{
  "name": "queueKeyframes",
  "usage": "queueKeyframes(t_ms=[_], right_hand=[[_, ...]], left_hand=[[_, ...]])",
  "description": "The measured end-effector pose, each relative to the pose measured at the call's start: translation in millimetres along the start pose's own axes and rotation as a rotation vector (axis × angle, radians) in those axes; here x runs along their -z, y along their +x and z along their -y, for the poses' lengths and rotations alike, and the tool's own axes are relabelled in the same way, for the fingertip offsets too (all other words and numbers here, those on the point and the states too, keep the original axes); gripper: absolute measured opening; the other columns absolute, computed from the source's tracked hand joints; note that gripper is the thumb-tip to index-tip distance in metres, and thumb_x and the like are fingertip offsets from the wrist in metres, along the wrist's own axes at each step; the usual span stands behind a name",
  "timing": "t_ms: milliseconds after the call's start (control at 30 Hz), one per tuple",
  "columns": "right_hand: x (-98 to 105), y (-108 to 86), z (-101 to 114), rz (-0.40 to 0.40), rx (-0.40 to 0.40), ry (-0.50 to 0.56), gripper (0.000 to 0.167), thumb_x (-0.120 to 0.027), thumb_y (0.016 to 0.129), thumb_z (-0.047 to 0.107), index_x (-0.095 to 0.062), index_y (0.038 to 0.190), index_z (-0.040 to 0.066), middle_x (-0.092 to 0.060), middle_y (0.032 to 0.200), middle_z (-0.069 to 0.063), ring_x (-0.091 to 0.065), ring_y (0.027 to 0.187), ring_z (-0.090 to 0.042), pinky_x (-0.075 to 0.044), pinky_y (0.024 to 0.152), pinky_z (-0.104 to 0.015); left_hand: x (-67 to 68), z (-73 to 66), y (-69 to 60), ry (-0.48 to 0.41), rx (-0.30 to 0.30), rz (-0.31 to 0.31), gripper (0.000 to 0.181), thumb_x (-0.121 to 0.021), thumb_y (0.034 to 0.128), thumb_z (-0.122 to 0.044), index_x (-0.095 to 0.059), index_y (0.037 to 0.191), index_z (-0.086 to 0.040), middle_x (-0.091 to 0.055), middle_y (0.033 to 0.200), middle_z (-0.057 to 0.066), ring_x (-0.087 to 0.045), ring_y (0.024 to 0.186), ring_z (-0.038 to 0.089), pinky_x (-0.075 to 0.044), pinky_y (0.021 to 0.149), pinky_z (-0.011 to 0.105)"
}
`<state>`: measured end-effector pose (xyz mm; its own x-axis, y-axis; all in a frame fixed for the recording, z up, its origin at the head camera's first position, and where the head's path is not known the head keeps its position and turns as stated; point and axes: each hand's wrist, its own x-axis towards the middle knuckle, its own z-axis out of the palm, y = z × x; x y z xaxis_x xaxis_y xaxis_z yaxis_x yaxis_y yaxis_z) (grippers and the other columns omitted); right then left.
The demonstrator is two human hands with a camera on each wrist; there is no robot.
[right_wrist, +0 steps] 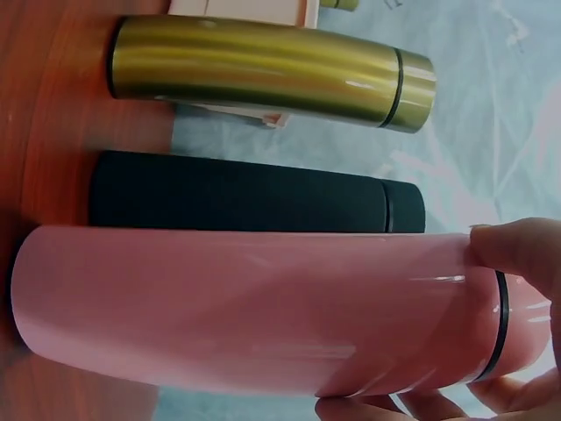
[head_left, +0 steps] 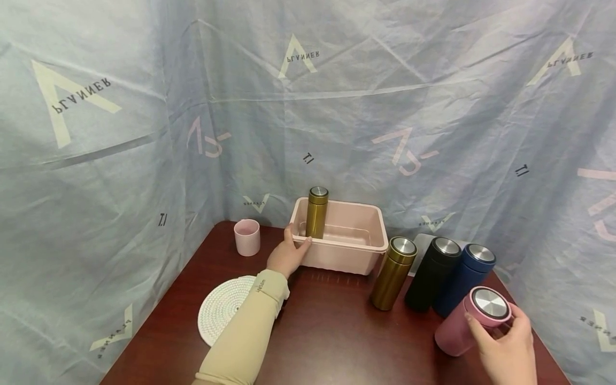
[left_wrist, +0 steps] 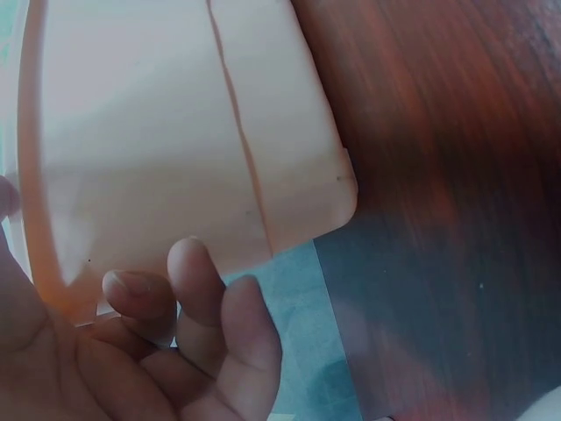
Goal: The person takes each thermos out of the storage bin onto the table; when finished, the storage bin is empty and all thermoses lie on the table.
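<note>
At the back of the table stands a pink bin (head_left: pixel 337 258) with a gold bottle (head_left: pixel 316 216) upright in it. My left hand (head_left: pixel 287 256) grips the bin's left front corner, thumb over the rim; in the left wrist view the hand (left_wrist: pixel 175 351) has several fingers curled beside the bin wall (left_wrist: pixel 149 132). At the right, my right hand (head_left: pixel 510 342) holds a pink bottle (head_left: pixel 454 331) near its lid, fingers and thumb around it. The right wrist view shows this bottle (right_wrist: pixel 245 307) between thumb and fingers of the hand (right_wrist: pixel 517 254).
A second gold bottle (head_left: pixel 391 278), a black bottle (head_left: pixel 430 278) and a blue bottle (head_left: pixel 462 280) stand right of the bin, before a pale flat object (head_left: pixel 422 247). A pink cup (head_left: pixel 247 240) and a round white woven mat (head_left: pixel 218 310) lie left. Printed grey sheeting hangs behind.
</note>
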<state>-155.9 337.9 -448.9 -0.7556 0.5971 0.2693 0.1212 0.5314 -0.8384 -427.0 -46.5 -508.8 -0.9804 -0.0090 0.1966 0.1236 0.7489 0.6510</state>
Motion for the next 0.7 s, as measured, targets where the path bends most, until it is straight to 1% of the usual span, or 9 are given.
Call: queueKeyframes(t_ms=[67, 167, 233, 267, 300, 367, 533, 633, 700], right_hand=[[0, 1.4, 0, 0.004, -0.011, -0.013, 0.081, -0.077, 0.087, 0.02, -0.029, 0.147, -0.005, -0.045, 0.133, -0.024, -0.046, 0.09, 0.007, -0.037, 0.069, -0.001], [0, 4.4, 0, 0.018, -0.027, -0.042, 0.083, -0.076, 0.089, 0.025, -0.027, 0.15, -0.003, -0.043, 0.135, -0.025, -0.05, 0.099, -0.009, -0.035, 0.07, -0.001], [0, 7.7, 0, 0.03, -0.023, -0.053, 0.085, -0.074, 0.09, 0.028, -0.025, 0.152, -0.002, -0.042, 0.137, -0.027, -0.05, 0.107, -0.021, -0.035, 0.07, -0.001], [0, 9.4, -1, 0.037, -0.019, -0.058, 0.085, -0.074, 0.091, 0.029, -0.024, 0.152, -0.002, -0.042, 0.137, -0.027, -0.049, 0.109, -0.025, -0.035, 0.07, -0.001], [0, 11.0, -1, 0.044, -0.016, -0.065, 0.086, -0.073, 0.091, 0.03, -0.023, 0.153, -0.001, -0.042, 0.137, -0.027, -0.048, 0.11, -0.026, -0.035, 0.071, -0.001], [0, 14.6, -2, 0.055, 0.0, -0.058, 0.086, -0.073, 0.092, 0.032, -0.023, 0.153, -0.002, -0.044, 0.137, -0.027, -0.049, 0.109, -0.021, -0.035, 0.071, -0.001], [-2, 20.7, -6, 0.059, 0.045, -0.043, 0.083, -0.073, 0.091, 0.031, -0.027, 0.152, -0.002, -0.049, 0.13, -0.025, -0.046, 0.094, 0.002, -0.037, 0.07, -0.003], [-3, 24.6, -8, 0.056, 0.063, -0.047, 0.081, -0.073, 0.092, 0.03, -0.028, 0.152, -0.002, -0.05, 0.128, -0.025, -0.043, 0.091, 0.007, -0.037, 0.07, -0.003], [-3, 27.6, -9, 0.06, 0.063, -0.046, 0.081, -0.073, 0.092, 0.029, -0.028, 0.152, -0.002, -0.05, 0.129, -0.026, -0.042, 0.091, 0.008, -0.037, 0.07, -0.003]], left_hand=[[-0.4, -0.4, -0.1, 0.0, 0.0, -0.001, 0.09, -0.039, 0.0892, -0.079, -0.017, 0.157, -0.023, -0.07, 0.094, 0.017, -0.069, 0.084, 0.032, -0.052, 0.077, 0.049], [-1.3, -0.3, 0.3, 0.002, 0.0, -0.002, 0.09, -0.039, 0.0892, -0.079, -0.017, 0.157, -0.024, -0.07, 0.092, 0.016, -0.069, 0.082, 0.032, -0.052, 0.075, 0.049], [-1.5, 0.2, 0.2, 0.002, -0.001, -0.006, 0.09, -0.04, 0.0889, -0.079, -0.017, 0.156, -0.024, -0.07, 0.091, 0.015, -0.068, 0.081, 0.031, -0.052, 0.074, 0.049], [-1.3, 0.3, 0.1, 0.0, -0.001, -0.009, 0.09, -0.04, 0.0889, -0.079, -0.017, 0.156, -0.024, -0.07, 0.091, 0.015, -0.068, 0.08, 0.031, -0.052, 0.074, 0.049], [-0.9, 0.2, -0.1, -0.002, 0.0, -0.011, 0.09, -0.041, 0.0889, -0.079, -0.018, 0.156, -0.024, -0.07, 0.091, 0.016, -0.068, 0.08, 0.031, -0.052, 0.074, 0.049], [-0.8, -0.1, -0.2, -0.001, -0.001, -0.013, 0.089, -0.041, 0.0891, -0.078, -0.018, 0.156, -0.024, -0.071, 0.091, 0.016, -0.069, 0.081, 0.032, -0.052, 0.074, 0.049], [-0.7, -0.6, -0.1, -0.006, -0.003, -0.008, 0.09, -0.041, 0.0892, -0.079, -0.018, 0.157, -0.024, -0.071, 0.092, 0.017, -0.069, 0.08, 0.032, -0.051, 0.074, 0.049], [-0.8, -0.1, 0.3, -0.007, 0.001, -0.005, 0.089, -0.042, 0.0895, -0.078, -0.018, 0.157, -0.024, -0.07, 0.09, 0.016, -0.068, 0.078, 0.031, -0.051, 0.073, 0.049], [-0.7, 0.3, 0.3, -0.006, 0.0, -0.006, 0.088, -0.043, 0.0904, -0.076, -0.018, 0.157, -0.023, -0.07, 0.088, 0.016, -0.068, 0.077, 0.03, -0.051, 0.072, 0.048]])
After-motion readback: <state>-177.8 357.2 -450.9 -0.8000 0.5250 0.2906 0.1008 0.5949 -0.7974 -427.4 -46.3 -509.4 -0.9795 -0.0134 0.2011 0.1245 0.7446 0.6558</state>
